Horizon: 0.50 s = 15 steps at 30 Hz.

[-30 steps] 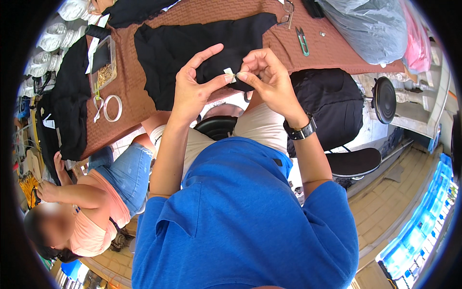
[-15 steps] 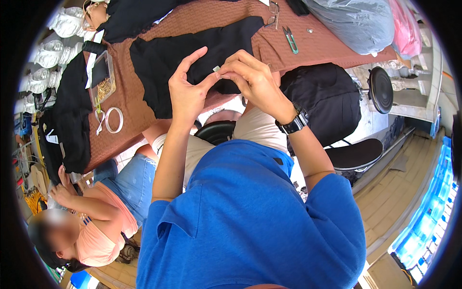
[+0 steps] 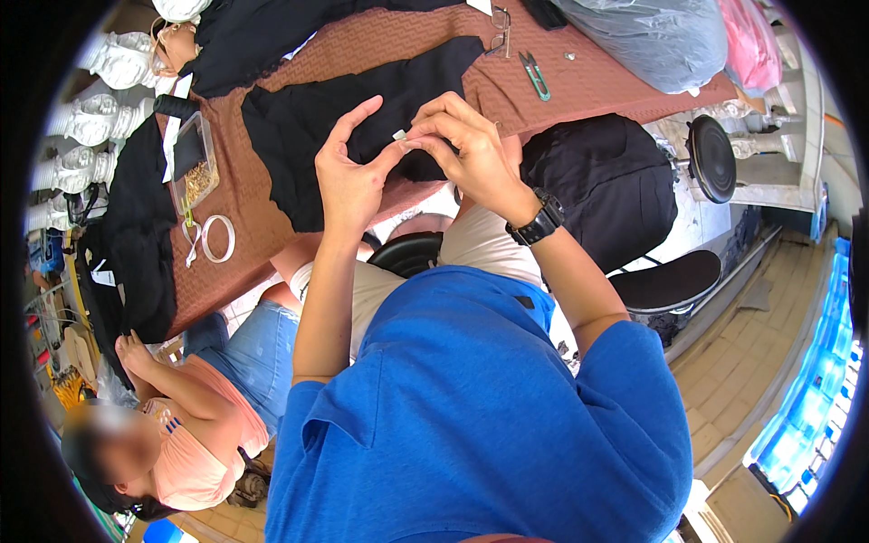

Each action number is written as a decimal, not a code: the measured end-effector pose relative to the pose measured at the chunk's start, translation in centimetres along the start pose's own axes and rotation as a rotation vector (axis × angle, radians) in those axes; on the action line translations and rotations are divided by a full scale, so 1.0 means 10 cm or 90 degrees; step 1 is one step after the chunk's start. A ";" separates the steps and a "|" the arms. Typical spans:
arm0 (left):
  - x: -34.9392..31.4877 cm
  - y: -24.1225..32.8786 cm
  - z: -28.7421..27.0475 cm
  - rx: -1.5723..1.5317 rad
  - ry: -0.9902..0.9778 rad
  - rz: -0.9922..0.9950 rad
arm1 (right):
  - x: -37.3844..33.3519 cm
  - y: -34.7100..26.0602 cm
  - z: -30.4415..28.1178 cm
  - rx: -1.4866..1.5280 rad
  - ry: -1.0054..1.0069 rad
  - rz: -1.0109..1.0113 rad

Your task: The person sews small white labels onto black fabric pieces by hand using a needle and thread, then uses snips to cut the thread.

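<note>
My left hand (image 3: pixel 349 172) and my right hand (image 3: pixel 471 149) meet at the fingertips above my lap, in front of the table edge. Between them is a small white piece (image 3: pixel 399 135), too small to name. The right thumb and forefinger are pinched at it. My left thumb presses beside it while the left forefinger sticks up, apart; the other left fingers are mostly hidden. Behind my hands a black cloth (image 3: pixel 299 136) lies on the brown tablecloth (image 3: pixel 258 204).
Green-handled thread snips (image 3: pixel 536 76) and eyeglasses (image 3: pixel 501 32) lie far right. At left are a clear plastic box (image 3: pixel 206 172), a black thread spool (image 3: pixel 176 106) and a white ring (image 3: pixel 218 238). A person (image 3: pixel 204 425) sits at my left; a black-covered stool (image 3: pixel 602 195) stands right.
The small white piece shows more clearly between my fingertips. My right hand has shifted slightly left. The whole view has shifted a little, and the seated person's hands have moved closer together.
</note>
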State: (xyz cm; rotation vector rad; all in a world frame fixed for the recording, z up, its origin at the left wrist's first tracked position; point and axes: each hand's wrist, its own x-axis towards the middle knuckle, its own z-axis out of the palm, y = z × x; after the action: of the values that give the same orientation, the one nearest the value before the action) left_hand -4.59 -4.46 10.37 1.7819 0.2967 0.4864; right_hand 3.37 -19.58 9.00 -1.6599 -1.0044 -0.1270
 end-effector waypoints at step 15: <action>0.01 -0.14 -0.05 -0.016 0.011 -0.022 | 0.49 -0.74 -0.91 0.263 0.134 -0.177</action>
State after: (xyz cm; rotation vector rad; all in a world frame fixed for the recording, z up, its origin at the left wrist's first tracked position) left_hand -4.68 -3.69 9.14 1.7462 0.3315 0.4799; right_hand 5.20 -24.61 20.54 -1.1053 -1.0165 -0.2552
